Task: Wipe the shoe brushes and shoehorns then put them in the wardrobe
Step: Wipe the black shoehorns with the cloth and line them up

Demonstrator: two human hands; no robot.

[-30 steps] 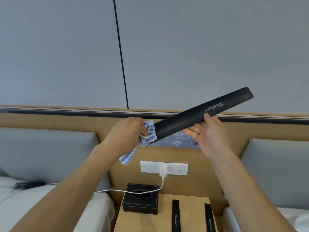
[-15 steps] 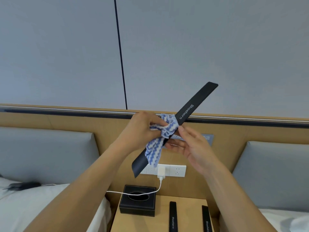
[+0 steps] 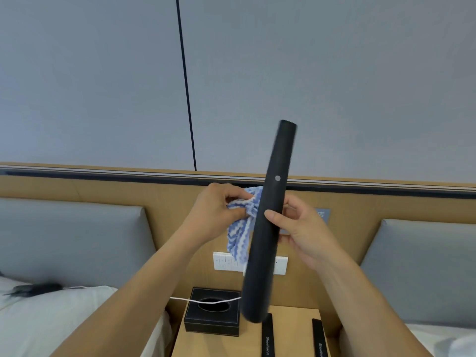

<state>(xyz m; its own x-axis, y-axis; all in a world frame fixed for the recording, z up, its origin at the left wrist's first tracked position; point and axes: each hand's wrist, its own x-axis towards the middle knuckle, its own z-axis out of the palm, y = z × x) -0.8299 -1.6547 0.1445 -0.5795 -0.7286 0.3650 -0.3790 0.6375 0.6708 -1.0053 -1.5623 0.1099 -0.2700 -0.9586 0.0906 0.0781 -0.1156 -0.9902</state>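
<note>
A long black shoehorn (image 3: 268,228) stands nearly upright in front of me, its plain back side with a small round dot facing me. My right hand (image 3: 296,228) grips it at the middle, thumb across the front. My left hand (image 3: 219,210) holds a bunched blue-and-white striped cloth (image 3: 240,228) against the shoehorn's left edge. Two more black shoehorns (image 3: 268,338) (image 3: 319,341) lie side by side on the wooden nightstand (image 3: 291,333) below.
A black tissue box (image 3: 212,318) sits on the nightstand's left, with a white charger cable (image 3: 206,301) running across it from the wall socket panel (image 3: 226,261). Grey headboard cushions (image 3: 72,240) and white beds flank the nightstand on both sides.
The shoehorn has swung from a slant to nearly upright and been turned over, so its printed side faces away. The cloth has stayed near its middle in my left hand.
</note>
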